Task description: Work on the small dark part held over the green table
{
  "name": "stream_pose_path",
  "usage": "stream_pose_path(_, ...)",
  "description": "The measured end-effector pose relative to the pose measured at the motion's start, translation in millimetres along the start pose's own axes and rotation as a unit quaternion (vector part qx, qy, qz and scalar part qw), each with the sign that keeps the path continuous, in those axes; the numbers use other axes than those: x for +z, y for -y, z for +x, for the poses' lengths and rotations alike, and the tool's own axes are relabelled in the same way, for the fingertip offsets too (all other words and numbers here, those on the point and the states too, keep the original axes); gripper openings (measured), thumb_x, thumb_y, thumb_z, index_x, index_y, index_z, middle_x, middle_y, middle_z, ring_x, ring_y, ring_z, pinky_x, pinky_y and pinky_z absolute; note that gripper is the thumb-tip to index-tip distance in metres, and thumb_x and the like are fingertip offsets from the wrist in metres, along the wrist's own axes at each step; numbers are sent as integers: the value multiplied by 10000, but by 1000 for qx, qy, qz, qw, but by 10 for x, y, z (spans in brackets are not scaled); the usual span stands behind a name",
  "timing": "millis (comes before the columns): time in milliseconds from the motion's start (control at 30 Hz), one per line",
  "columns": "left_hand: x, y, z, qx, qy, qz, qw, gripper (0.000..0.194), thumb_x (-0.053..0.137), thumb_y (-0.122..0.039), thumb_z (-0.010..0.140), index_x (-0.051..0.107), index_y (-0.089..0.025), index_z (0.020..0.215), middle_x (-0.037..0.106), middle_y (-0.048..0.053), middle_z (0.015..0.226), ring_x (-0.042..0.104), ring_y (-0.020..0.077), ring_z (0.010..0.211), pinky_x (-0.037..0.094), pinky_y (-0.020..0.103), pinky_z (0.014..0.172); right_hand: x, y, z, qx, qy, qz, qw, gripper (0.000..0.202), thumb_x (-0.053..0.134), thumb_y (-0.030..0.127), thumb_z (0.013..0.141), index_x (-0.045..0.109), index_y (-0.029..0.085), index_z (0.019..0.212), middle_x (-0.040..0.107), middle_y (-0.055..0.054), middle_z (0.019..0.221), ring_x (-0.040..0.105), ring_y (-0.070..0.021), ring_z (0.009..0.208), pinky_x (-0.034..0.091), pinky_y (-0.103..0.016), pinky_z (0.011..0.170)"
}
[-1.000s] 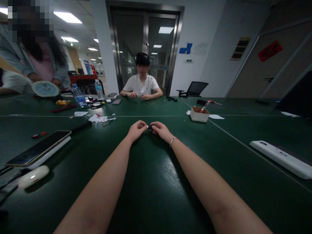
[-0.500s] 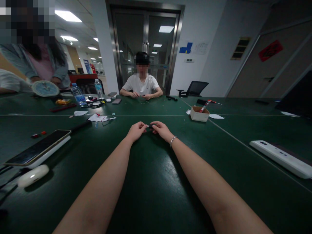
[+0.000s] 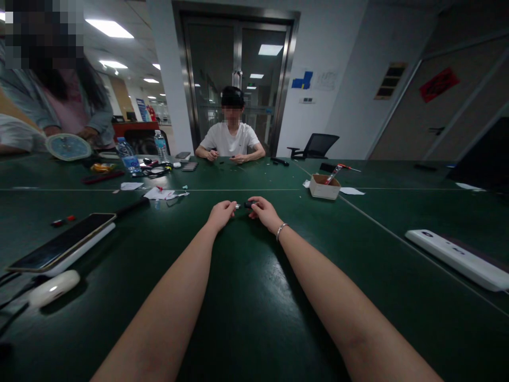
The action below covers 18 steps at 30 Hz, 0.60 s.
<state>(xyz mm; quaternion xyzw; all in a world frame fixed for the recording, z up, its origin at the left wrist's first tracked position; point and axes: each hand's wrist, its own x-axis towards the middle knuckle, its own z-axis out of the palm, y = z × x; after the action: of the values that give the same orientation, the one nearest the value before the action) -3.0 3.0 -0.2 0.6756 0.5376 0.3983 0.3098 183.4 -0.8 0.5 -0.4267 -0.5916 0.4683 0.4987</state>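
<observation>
My left hand (image 3: 221,215) is closed, thumb and fingers pinching a small piece with a shiny silver end (image 3: 237,206) that points right. Opposite it, my right hand (image 3: 265,213) pinches a small black piece (image 3: 248,204), whose end sticks out toward the left. A narrow gap separates the two pieces. Both hands are just above the green table (image 3: 246,297), arms stretched forward. The pieces are too small for me to make out their exact kind.
Left lie a phone (image 3: 66,241) on a white block and a white rounded case (image 3: 55,289). Farther off are paper scraps (image 3: 161,193), bottles (image 3: 128,155) and cables. A small box (image 3: 325,188) and a white device (image 3: 457,259) are right. Someone (image 3: 230,140) sits opposite; another person stands left.
The silver-ended piece and the black piece, close together before, have come apart. My left hand has shifted slightly left. Across the table, the seated person's hands have separated.
</observation>
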Motion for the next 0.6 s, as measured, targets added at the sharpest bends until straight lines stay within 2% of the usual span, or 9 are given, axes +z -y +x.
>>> stream_pose_path(100,-6,27,24,-9,-1,-28,1000,395,426,-529,819,579,-178,721,575,2,621,509,126,557,397,256,576,-24,-19,17,15,-19,29,999,203,513,160,853,550,190,1050,595,16,749,578,-69,509,504,-203,509)
stream_pose_path(233,17,40,19,8,8,-11,1000,433,415,-565,817,586,-176,737,597,9,644,525,133,581,397,255,584,17,-29,12,-15,29,-27,999,209,550,150,828,576,187,1032,610,13,757,548,-52,514,469,-166,494)
stream_pose_path(600,14,-6,-22,1,14,32,999,481,377,-589,833,611,-178,745,606,7,616,526,135,541,379,262,565,46,11,-26,-27,51,-50,997,210,555,145,818,579,174,1025,578,23,738,530,-58,540,461,-195,543)
